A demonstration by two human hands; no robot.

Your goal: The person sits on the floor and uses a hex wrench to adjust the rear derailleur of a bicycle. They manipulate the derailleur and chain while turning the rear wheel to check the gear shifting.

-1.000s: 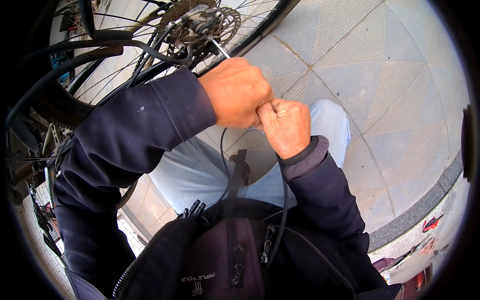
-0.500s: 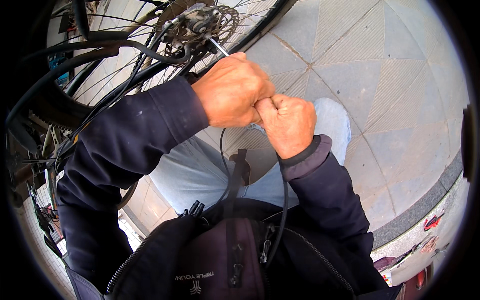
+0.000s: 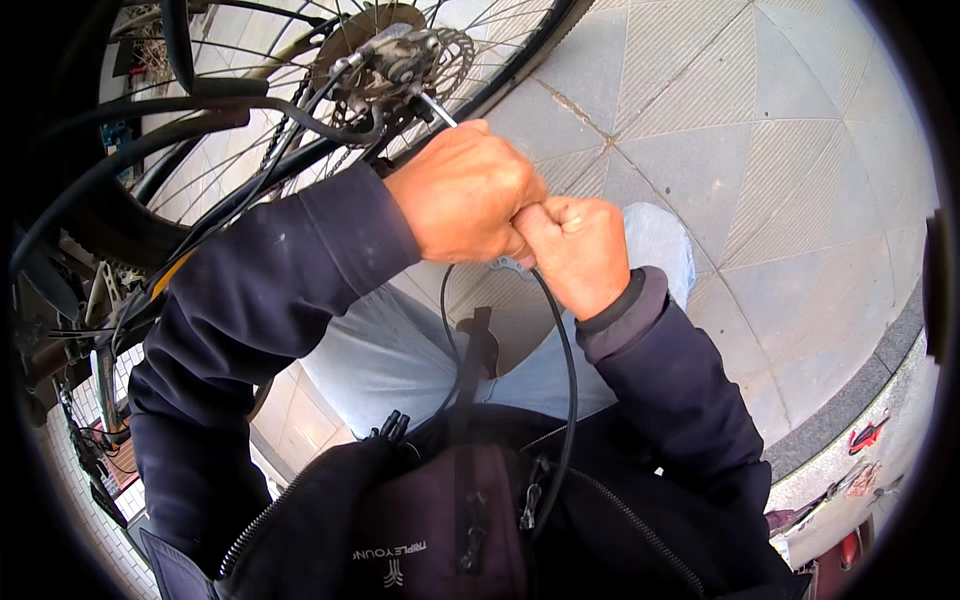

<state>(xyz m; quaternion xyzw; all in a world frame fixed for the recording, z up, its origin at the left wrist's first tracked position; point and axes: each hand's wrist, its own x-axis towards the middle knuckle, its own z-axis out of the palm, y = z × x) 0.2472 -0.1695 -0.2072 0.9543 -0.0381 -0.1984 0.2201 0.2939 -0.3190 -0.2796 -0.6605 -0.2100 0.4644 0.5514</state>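
A bicycle wheel with a disc brake rotor (image 3: 458, 58) is at the upper left. Beside its hub sits the brake caliper (image 3: 398, 62). My left hand (image 3: 462, 190) is closed around a tool of which only a slim metal shaft (image 3: 436, 110) shows; its handle is hidden in the fist. The shaft's far end meets the caliper's lower side. My right hand (image 3: 580, 248) is closed too and presses against the left fist, thumb bent over. Whatever lies between its fingers is hidden.
Black frame tubes (image 3: 200, 104) and a tyre (image 3: 530, 62) border the left arm. A black cable (image 3: 568, 350) loops below the hands over my jeans (image 3: 390, 350). Grey paving (image 3: 690, 150) spreads to the right. Red-handled tools (image 3: 866, 438) lie at the lower right.
Both hands have dropped slightly in the picture, still together. The shaft stays at the caliper. The view has shifted a little, and the cable's loop shows more fully beneath the hands.
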